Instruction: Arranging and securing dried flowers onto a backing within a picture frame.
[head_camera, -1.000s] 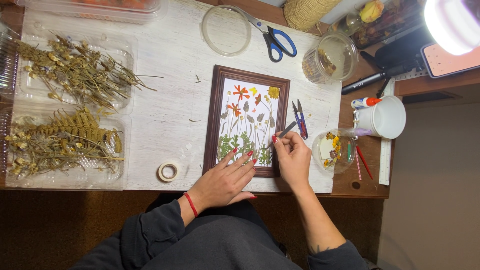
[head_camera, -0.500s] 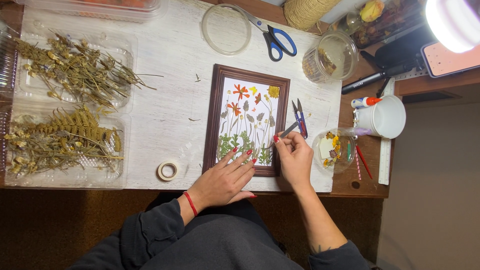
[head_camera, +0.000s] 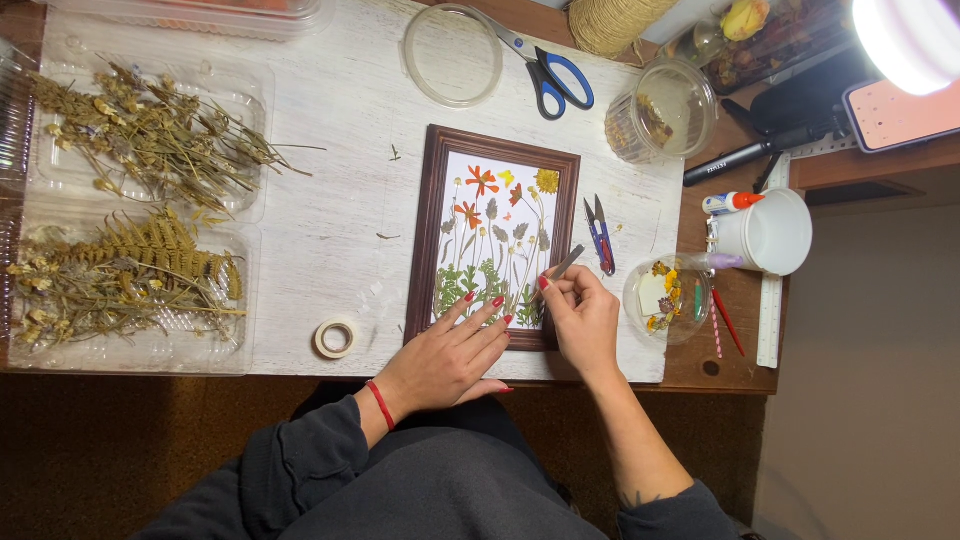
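Tweezers (head_camera: 562, 266) are pinched in the right hand (head_camera: 583, 318) over the pressed flowers (head_camera: 495, 245), while the brown frame (head_camera: 424, 235) is steadied at its near edge by the flat, spread fingers (head_camera: 478, 318) of the left hand (head_camera: 445, 360).

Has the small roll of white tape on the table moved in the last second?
No. The small roll of white tape lies as before, just left of the brown wooden picture frame's lower corner.

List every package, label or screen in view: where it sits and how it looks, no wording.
Phone screen: top right under the lamp, rectangular, glowing pale pink.
Black marker: right of the white board, slim, with a small white label.
Glue bottle: beside the white cup, white with an orange cap and blue label.
Clear plastic packs: far left, holding dried plants.
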